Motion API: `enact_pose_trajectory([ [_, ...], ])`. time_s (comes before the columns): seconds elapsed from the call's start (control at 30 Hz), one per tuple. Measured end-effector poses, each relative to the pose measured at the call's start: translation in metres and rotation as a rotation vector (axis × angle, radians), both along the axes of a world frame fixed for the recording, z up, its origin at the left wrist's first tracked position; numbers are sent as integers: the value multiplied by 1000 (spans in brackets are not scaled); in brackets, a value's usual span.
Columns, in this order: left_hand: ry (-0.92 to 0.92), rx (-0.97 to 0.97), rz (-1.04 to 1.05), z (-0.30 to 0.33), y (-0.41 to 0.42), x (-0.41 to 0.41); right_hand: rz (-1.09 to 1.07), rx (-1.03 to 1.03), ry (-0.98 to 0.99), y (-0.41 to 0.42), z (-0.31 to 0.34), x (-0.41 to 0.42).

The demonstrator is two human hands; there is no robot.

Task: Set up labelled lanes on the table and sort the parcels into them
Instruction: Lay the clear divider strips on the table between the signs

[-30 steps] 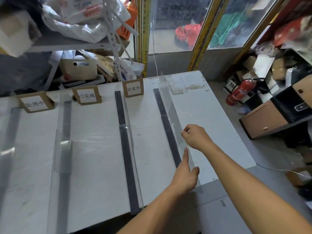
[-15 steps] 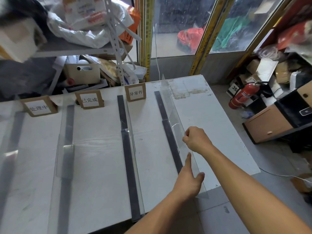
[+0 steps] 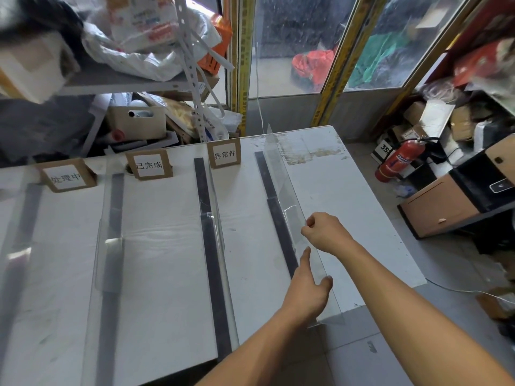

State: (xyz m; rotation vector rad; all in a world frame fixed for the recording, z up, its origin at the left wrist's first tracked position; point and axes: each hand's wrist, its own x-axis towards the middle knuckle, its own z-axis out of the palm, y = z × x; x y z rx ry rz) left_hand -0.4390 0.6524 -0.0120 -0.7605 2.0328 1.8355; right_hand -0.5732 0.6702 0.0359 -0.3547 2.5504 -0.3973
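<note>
Arms: two bare forearms, no sleeves in view
Left hand (image 3: 308,291): bare, no glove, no ring or watch to be seen
Right hand (image 3: 324,232): bare, no glove, wrist without band or watch
Rest of the person: out of view

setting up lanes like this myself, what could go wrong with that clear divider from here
1. The clear divider juts past the table near edge; a bump could tip it off.
2. Only the right hand pinches its top; the left hand merely touches it, so it may lean off the dark strip.
</note>
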Motion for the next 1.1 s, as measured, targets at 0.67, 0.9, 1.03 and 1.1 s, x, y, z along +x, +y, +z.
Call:
enact_pose_trajectory([
  [0.67,460,-523,382,168,-247,106,241,-767,399,-170,132,137],
  [0.9,460,-721,479,197,-369,258,372,-888,343,-277,163,258],
  [1.03,421,-786,548,202,-424,339,439,-923,291,-336,166,327],
  [1.1,411,-799,583,205,-442,366,467,-934,264,-357,167,353],
])
